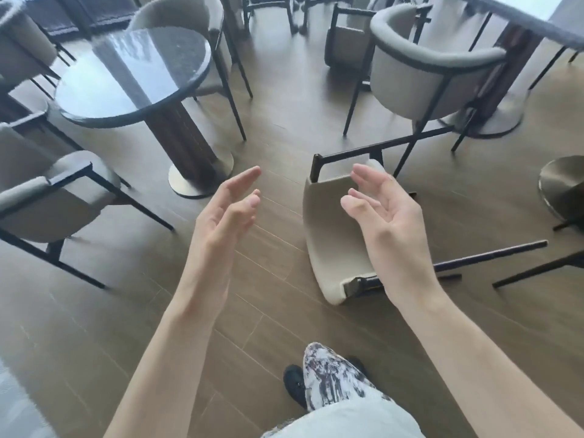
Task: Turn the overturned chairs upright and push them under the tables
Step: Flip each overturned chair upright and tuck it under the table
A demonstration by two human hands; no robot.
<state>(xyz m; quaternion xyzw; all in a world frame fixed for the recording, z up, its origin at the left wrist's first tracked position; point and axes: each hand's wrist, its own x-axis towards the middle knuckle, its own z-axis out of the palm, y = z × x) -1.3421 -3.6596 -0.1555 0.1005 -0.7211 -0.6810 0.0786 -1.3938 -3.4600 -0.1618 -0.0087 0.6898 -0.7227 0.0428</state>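
An overturned chair (331, 235) lies on its side on the wood floor, its curved beige back resting on the boards and its thin dark metal legs pointing right. Further back, a second overturned chair (346, 45) lies tipped over — beige seat, dark frame. Near it, an upright chair (423, 74) with a grey padded rim stands at the edge of a pale table (518, 11). To the left, a round dark glossy table (126, 77) stands on a pedestal, upright chairs around it.
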